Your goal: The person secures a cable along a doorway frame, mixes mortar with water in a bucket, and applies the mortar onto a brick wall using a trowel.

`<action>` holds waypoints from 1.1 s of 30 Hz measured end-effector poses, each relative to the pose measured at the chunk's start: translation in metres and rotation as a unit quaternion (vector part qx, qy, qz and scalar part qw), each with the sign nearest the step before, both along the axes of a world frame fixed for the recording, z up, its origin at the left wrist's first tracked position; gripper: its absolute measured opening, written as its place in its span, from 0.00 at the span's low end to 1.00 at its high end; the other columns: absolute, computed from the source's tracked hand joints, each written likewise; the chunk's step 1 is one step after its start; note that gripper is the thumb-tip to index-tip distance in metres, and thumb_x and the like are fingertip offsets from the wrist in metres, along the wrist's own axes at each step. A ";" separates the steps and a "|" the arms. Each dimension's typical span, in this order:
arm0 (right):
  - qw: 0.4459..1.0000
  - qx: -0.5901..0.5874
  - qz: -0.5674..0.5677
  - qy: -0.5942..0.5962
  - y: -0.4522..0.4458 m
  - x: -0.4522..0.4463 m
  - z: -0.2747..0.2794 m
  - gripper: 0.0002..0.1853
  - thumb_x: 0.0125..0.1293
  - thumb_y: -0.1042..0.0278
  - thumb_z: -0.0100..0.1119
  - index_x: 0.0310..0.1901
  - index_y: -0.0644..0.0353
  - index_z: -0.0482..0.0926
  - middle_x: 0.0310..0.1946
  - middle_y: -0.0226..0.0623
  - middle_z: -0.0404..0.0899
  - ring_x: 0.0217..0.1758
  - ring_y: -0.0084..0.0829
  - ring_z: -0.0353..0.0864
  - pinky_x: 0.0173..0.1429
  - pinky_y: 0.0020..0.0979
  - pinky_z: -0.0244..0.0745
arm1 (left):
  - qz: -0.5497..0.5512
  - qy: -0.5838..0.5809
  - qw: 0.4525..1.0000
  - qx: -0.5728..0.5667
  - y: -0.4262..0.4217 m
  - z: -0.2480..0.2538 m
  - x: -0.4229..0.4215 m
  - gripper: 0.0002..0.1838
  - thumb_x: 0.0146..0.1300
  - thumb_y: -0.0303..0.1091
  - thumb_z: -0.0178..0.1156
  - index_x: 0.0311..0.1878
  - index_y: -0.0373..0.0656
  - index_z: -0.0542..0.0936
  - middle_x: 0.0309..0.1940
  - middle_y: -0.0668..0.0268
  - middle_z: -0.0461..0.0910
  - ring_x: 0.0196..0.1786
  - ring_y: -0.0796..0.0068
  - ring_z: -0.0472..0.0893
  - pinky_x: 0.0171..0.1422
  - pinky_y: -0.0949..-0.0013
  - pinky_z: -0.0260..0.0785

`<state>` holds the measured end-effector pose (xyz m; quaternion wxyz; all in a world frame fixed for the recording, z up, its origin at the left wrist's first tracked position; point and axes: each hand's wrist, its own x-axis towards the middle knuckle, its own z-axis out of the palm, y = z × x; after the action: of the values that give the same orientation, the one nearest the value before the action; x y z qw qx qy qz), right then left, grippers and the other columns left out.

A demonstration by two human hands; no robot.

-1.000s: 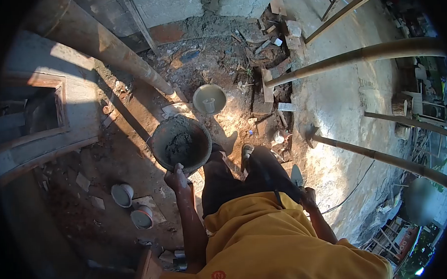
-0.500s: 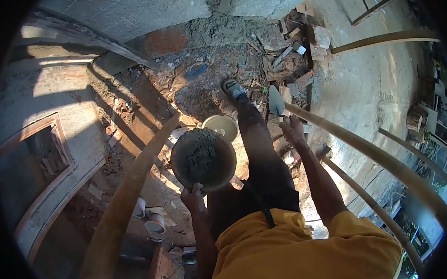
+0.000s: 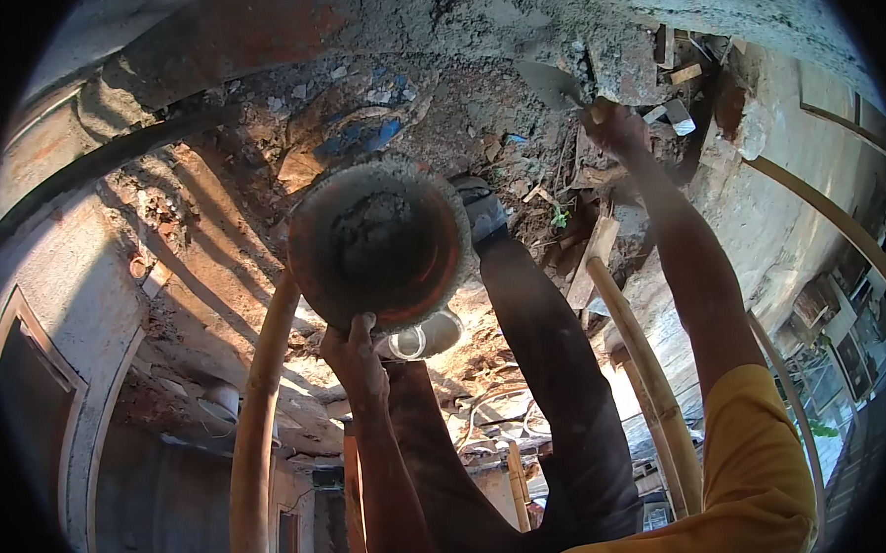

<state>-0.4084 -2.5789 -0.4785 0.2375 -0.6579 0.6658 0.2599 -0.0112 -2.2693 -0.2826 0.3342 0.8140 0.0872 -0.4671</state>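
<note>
A round, dark mortar pan [image 3: 433, 277] hangs in front of my legs, with a mound of grey wet mortar [image 3: 372, 230] inside it. My left hand [image 3: 360, 364] grips its near rim, thumb over the edge. Out ahead on the right, my right hand [image 3: 617, 131] is closed around the handle of a pointed trowel [image 3: 550, 82]. The trowel's blade points left, close to the rough mortar-covered wall [image 3: 472, 28]; I cannot tell whether they touch. Whether mortar lies on the blade is unclear.
Bamboo poles stand on the left [image 3: 261, 413] and right [image 3: 645, 367] of my legs. Below the pan is a pale bucket [image 3: 426, 335]. Broken bricks, wood scraps and a blue scrap [image 3: 363, 135] litter the ground. A window frame [image 3: 36, 344] is at far left.
My right hand has swung the trowel forward and up toward the wall. The pan has come forward and higher in my left hand. My view has tilted and moved closer to the wall.
</note>
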 end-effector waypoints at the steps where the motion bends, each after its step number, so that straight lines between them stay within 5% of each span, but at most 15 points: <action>1: 0.999 -0.042 0.005 -0.009 -0.013 -0.013 -0.030 0.25 0.73 0.36 0.58 0.58 0.45 0.86 0.52 0.49 0.90 0.53 0.54 0.92 0.60 0.52 0.84 | 0.004 -0.010 1.000 -0.010 -0.007 -0.020 0.003 0.12 0.64 0.23 0.62 0.50 0.36 0.84 0.43 0.67 0.83 0.44 0.74 0.83 0.51 0.61 0.81; 6: 0.984 -0.114 0.002 -0.137 -0.038 0.007 -0.126 0.21 0.76 0.40 0.57 0.56 0.45 0.86 0.44 0.48 0.92 0.48 0.50 0.93 0.59 0.49 0.85 | 0.077 -0.116 0.989 -0.052 -0.087 -0.052 -0.008 0.06 0.65 0.25 0.64 0.41 0.34 0.87 0.35 0.68 0.87 0.36 0.80 0.83 0.41 0.70 0.77; 7: 0.993 -0.101 0.006 -0.066 -0.038 0.053 -0.104 0.19 0.76 0.42 0.58 0.55 0.44 0.86 0.39 0.43 0.92 0.44 0.44 0.94 0.53 0.47 0.87 | 0.062 -0.132 0.989 -0.038 -0.101 -0.054 -0.009 0.06 0.65 0.25 0.64 0.41 0.33 0.87 0.35 0.68 0.87 0.36 0.80 0.82 0.40 0.70 0.77; 9: 0.983 -0.109 -0.016 -0.148 -0.039 0.113 -0.107 0.17 0.77 0.44 0.57 0.54 0.42 0.87 0.40 0.42 0.92 0.41 0.40 0.93 0.45 0.47 0.86 | 0.029 -0.165 0.986 -0.019 -0.125 -0.060 -0.007 0.06 0.64 0.24 0.64 0.41 0.33 0.87 0.36 0.68 0.87 0.35 0.81 0.81 0.39 0.70 0.76; 16: 0.936 -0.216 0.154 -0.230 -0.022 0.201 -0.073 0.18 0.81 0.45 0.54 0.55 0.45 0.87 0.47 0.35 0.91 0.41 0.40 0.93 0.44 0.57 0.86 | -0.173 -0.325 0.926 0.081 -0.193 -0.098 0.017 0.18 0.60 0.36 0.67 0.39 0.24 0.85 0.33 0.52 0.86 0.35 0.61 0.81 0.48 0.56 0.74; 20: 0.955 -0.143 0.104 -0.240 0.007 0.172 -0.029 0.15 0.77 0.46 0.58 0.53 0.42 0.86 0.51 0.36 0.89 0.48 0.42 0.92 0.52 0.52 0.85 | -0.118 -0.228 0.964 0.072 -0.202 -0.110 0.034 0.22 0.59 0.39 0.71 0.44 0.24 0.85 0.40 0.53 0.84 0.40 0.63 0.83 0.44 0.60 0.82; 23: 0.986 -0.086 -0.078 -0.116 -0.005 0.107 -0.053 0.15 0.76 0.50 0.60 0.52 0.47 0.88 0.46 0.37 0.90 0.43 0.43 0.92 0.43 0.47 0.87 | -0.113 -0.220 0.968 0.045 -0.185 -0.126 0.048 0.22 0.61 0.37 0.71 0.45 0.23 0.84 0.42 0.53 0.82 0.44 0.63 0.83 0.44 0.60 0.82; 26: 0.980 -0.165 -0.074 -0.085 0.004 0.084 -0.062 0.14 0.77 0.53 0.59 0.54 0.46 0.88 0.47 0.38 0.91 0.46 0.44 0.93 0.45 0.47 0.87 | -0.059 -0.179 0.982 -0.006 -0.173 -0.142 0.045 0.20 0.61 0.34 0.71 0.47 0.24 0.83 0.44 0.54 0.81 0.46 0.62 0.83 0.45 0.58 0.82; 29: 0.992 -0.083 -0.068 -0.061 0.006 0.126 -0.094 0.22 0.76 0.39 0.55 0.58 0.41 0.87 0.45 0.40 0.91 0.45 0.52 0.92 0.53 0.53 0.87 | 0.004 -0.164 0.986 -0.013 -0.169 -0.121 0.034 0.18 0.61 0.31 0.71 0.48 0.25 0.84 0.45 0.56 0.81 0.45 0.63 0.83 0.46 0.58 0.81; 31: 0.971 -0.195 0.061 -0.122 0.003 0.174 -0.109 0.20 0.79 0.43 0.53 0.57 0.43 0.87 0.50 0.37 0.90 0.42 0.49 0.92 0.49 0.50 0.90 | 0.050 -0.172 0.984 -0.005 -0.166 -0.114 0.027 0.16 0.61 0.31 0.71 0.48 0.28 0.85 0.44 0.58 0.82 0.45 0.66 0.82 0.47 0.58 0.81; 33: 0.982 -0.035 -0.013 -0.186 -0.019 0.218 -0.119 0.19 0.79 0.41 0.50 0.53 0.40 0.86 0.56 0.28 0.88 0.54 0.44 0.91 0.56 0.52 0.87 | 0.070 -0.168 0.983 -0.028 -0.162 -0.108 0.020 0.15 0.61 0.30 0.71 0.48 0.31 0.86 0.44 0.60 0.83 0.43 0.68 0.81 0.47 0.59 0.80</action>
<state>-0.1900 -2.5983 -0.5972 0.3373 -0.6942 0.6270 0.1062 0.0091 -2.4311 -0.3903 0.3986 0.8631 0.0732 -0.3015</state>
